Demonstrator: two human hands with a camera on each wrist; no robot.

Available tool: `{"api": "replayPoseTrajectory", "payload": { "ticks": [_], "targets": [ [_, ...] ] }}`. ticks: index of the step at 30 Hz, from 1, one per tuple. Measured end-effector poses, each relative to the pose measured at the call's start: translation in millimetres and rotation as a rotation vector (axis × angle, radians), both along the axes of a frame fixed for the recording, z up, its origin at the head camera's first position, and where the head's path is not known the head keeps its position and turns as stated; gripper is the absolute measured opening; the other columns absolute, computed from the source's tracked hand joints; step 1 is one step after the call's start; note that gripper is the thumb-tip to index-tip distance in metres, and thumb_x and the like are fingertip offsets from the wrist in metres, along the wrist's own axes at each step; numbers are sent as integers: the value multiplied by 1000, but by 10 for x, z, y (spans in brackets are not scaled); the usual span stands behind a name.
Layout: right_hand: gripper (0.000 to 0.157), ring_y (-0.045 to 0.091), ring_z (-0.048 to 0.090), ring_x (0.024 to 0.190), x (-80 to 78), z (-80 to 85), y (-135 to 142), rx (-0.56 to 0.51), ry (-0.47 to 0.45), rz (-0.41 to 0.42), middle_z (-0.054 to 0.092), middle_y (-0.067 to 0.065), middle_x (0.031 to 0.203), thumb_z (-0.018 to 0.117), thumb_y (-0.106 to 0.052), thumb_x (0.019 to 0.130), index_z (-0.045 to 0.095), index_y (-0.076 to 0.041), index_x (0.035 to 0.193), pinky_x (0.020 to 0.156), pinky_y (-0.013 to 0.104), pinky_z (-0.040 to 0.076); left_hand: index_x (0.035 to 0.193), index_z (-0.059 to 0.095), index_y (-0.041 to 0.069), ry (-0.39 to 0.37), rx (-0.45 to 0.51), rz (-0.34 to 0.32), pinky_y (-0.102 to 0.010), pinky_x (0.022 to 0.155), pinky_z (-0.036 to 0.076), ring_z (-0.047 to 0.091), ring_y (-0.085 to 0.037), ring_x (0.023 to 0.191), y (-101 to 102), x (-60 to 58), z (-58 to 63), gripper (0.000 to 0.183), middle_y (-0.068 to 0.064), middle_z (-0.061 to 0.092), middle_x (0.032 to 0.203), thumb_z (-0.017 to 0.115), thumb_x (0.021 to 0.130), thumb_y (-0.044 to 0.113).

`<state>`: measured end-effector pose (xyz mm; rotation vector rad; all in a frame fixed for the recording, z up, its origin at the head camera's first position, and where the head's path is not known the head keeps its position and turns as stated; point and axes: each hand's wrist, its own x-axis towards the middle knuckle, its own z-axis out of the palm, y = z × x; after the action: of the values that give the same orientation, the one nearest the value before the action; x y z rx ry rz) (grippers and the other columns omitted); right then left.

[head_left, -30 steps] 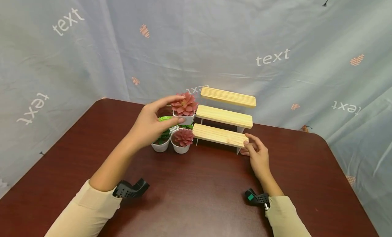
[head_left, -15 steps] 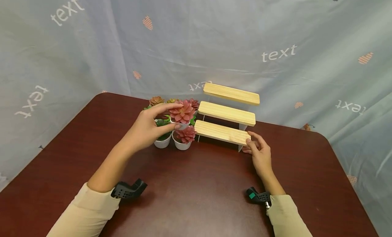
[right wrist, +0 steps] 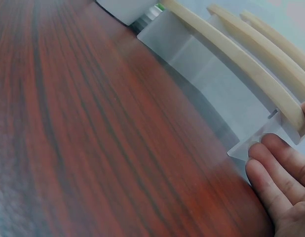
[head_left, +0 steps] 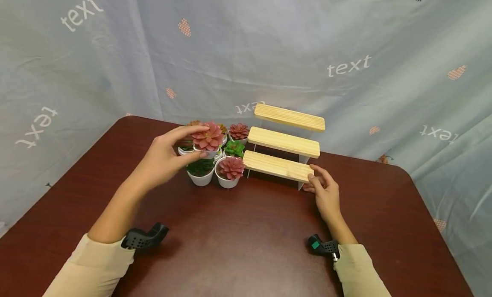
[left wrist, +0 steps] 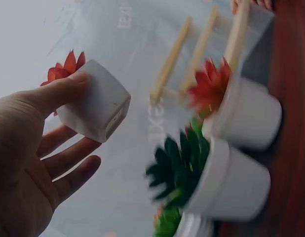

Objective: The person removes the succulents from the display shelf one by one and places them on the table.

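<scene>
My left hand (head_left: 159, 160) pinches a potted succulent (head_left: 208, 137) with pink-red leaves, holding it up over the cluster of pots. In the left wrist view its squarish white pot (left wrist: 95, 101) is tilted between thumb and fingers. Just below it stand a dark green potted plant (head_left: 201, 171) and another red succulent (head_left: 230, 169) in round white pots. My right hand (head_left: 326, 194) grips the right end of the lowest wooden step of a three-tier shelf (head_left: 284, 142). The right wrist view shows its fingertips (right wrist: 261, 170) against the clear side panel (right wrist: 251, 138).
Behind the front pots are a bright green succulent (head_left: 234, 148) and a dark red one (head_left: 239, 131), close to the shelf's left side. All stand on a dark reddish-brown table (head_left: 246, 237). A patterned grey-blue curtain (head_left: 238, 49) hangs behind the table.
My left hand has moved left and slightly down with the pink-red succulent, away from the shelf, uncovering the green and dark red plants behind. My right hand keeps its grip on the shelf.
</scene>
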<state>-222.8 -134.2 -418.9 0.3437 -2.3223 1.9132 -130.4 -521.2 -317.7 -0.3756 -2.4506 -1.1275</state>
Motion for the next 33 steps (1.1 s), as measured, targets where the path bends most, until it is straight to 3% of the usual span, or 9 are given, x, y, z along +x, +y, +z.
{"api": "replayPoseTrajectory", "payload": {
  "ticks": [2, 5, 12, 18, 33],
  "targets": [
    [37, 15, 72, 74, -45, -60, 31, 0, 2, 3, 69, 9, 86, 56, -10, 103, 58, 0, 139, 74, 29, 62, 140, 61, 27, -8, -9, 1, -10, 89, 48, 61, 5, 108, -63, 23, -50, 57, -1, 65, 136, 79, 88, 11],
    [37, 13, 72, 73, -114, -151, 69, -10, 9, -3, 69, 5, 85, 56, -12, 104, 58, -2, 140, 73, 27, 62, 140, 61, 27, -29, -25, 22, -9, 86, 48, 59, 10, 105, -167, 80, -128, 57, -2, 65, 137, 79, 88, 12],
    [37, 9, 71, 71, -170, -227, 90, -15, 47, -12, 68, -7, 82, 57, -18, 104, 59, -4, 138, 71, 23, 61, 140, 60, 30, -75, 21, 60, -11, 84, 50, 60, 9, 104, -313, 138, -204, 57, -2, 65, 137, 79, 89, 14],
    [36, 8, 71, 71, -144, -263, 49, -9, 35, -16, 68, -8, 82, 57, -18, 104, 60, -6, 137, 71, 23, 61, 141, 60, 23, -79, 63, 31, -9, 84, 50, 61, 10, 103, -401, 132, -244, 56, -8, 65, 137, 78, 89, 13],
    [37, 8, 71, 73, -131, -257, 57, -4, 41, -5, 66, -3, 82, 57, -19, 104, 59, -7, 139, 72, 23, 61, 146, 55, 20, -166, 95, 33, -14, 77, 55, 64, 8, 97, -549, 91, -343, 58, -11, 66, 132, 75, 92, 15]
  ]
}}
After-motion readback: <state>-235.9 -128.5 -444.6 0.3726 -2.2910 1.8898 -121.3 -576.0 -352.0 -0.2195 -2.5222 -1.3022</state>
